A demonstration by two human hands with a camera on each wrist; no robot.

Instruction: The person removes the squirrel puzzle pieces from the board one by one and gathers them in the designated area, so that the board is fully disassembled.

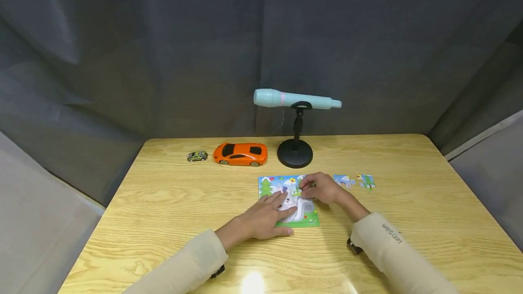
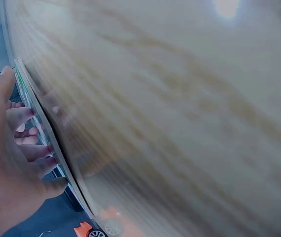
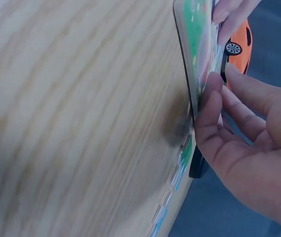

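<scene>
Wooden surface (image 1: 163, 203) carries a jigsaw puzzle board (image 1: 267, 186) at centre. Board is pressed flat by left hand (image 1: 263, 218), fingers straight. A puzzle piece (image 1: 307, 187) is pinched over the board by right hand (image 1: 320, 187) fingers.

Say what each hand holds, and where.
Left hand rests flat on the puzzle, gripping nothing. Right hand touches its upper right part with curled fingers; a pinch cannot be told.

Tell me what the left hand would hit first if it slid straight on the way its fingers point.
Probably the right hand: the left hand lies flat on the puzzle board with fingers aimed up-right toward it. Depth looks similar, both being on the board.
</scene>
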